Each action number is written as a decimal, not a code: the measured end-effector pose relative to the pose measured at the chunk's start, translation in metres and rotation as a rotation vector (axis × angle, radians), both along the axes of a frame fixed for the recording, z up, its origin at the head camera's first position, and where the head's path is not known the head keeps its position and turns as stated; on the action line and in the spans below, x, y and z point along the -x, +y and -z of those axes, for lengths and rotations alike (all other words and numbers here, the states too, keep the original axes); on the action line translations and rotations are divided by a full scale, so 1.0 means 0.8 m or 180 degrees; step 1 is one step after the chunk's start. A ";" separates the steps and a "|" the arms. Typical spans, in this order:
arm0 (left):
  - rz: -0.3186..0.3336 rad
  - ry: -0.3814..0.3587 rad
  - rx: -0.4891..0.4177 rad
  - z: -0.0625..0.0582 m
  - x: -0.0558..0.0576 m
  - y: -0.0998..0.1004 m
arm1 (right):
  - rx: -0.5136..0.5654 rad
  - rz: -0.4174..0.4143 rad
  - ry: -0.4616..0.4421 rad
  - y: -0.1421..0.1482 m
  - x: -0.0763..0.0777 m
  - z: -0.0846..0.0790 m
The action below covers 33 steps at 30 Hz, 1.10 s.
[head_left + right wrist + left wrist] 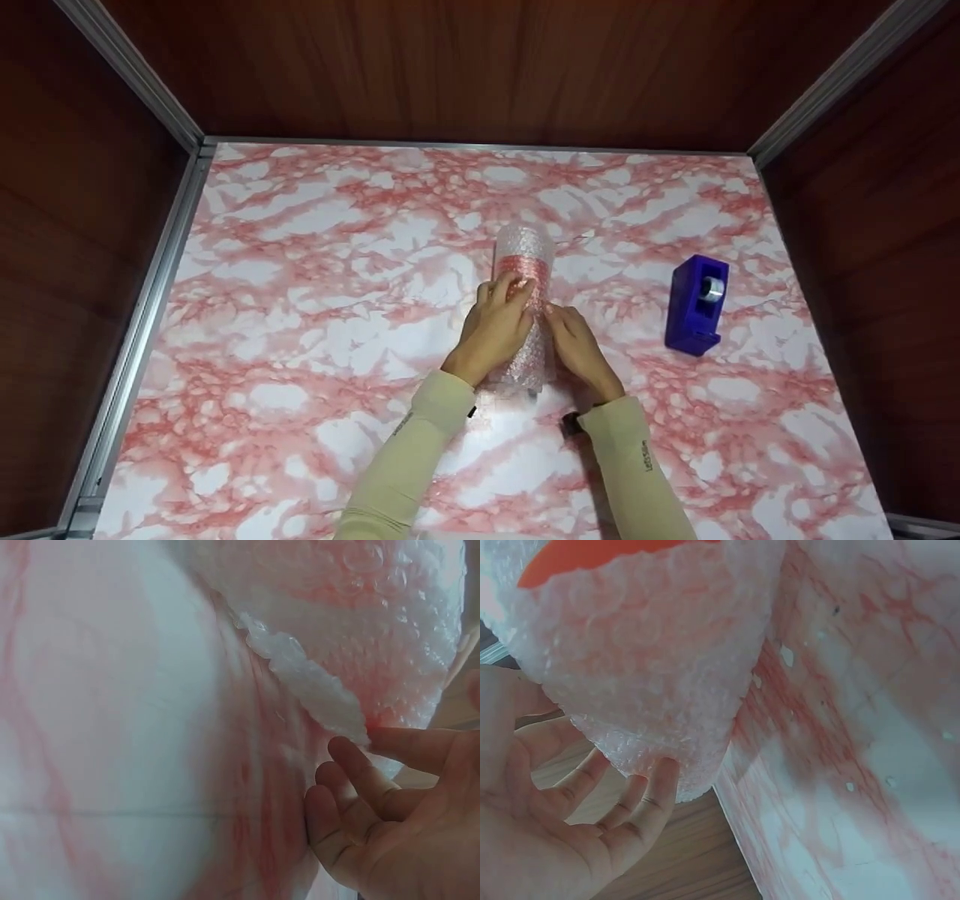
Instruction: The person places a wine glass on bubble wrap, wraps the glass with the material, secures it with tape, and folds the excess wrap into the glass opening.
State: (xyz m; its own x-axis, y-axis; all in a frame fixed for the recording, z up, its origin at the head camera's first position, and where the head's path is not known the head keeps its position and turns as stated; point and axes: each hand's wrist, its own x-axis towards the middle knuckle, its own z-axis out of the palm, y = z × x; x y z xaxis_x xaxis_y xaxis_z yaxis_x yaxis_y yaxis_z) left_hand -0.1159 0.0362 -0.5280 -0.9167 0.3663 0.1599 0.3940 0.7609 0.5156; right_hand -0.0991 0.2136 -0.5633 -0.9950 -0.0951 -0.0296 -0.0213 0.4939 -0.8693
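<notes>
A roll of bubble wrap (529,244) lies lengthwise on the table, wound around something with a red-orange part that shows through the layers. In the left wrist view a bare orange piece (607,556) shows above the wrap's edge. My left hand (493,330) rests over the roll from the left, fingers spread and fingertips on the wrap. At the roll's right side is my right hand (576,341). Its fingertips touch the loose cut edge of the bubble wrap (322,694) in the right wrist view, with the thumb mostly out of sight there.
To the right stands a purple tape dispenser (694,307) with a roll of clear tape (712,289). The table (315,315) has a red-and-white marbled cover. Dark wood panels (480,75) with metal edge strips enclose its back and sides.
</notes>
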 end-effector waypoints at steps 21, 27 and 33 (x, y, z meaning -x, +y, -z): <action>-0.0074 0.0135 0.0151 -0.001 -0.004 0.011 | 0.0748 0.0518 -0.0391 -0.010 -0.009 -0.007; -0.0070 0.0018 0.0030 -0.003 -0.004 0.008 | 0.0908 0.0563 -0.0385 -0.012 -0.011 -0.011; -0.0028 -0.0240 -0.0267 -0.004 -0.004 0.003 | 0.0866 0.0637 -0.0254 -0.008 -0.013 -0.010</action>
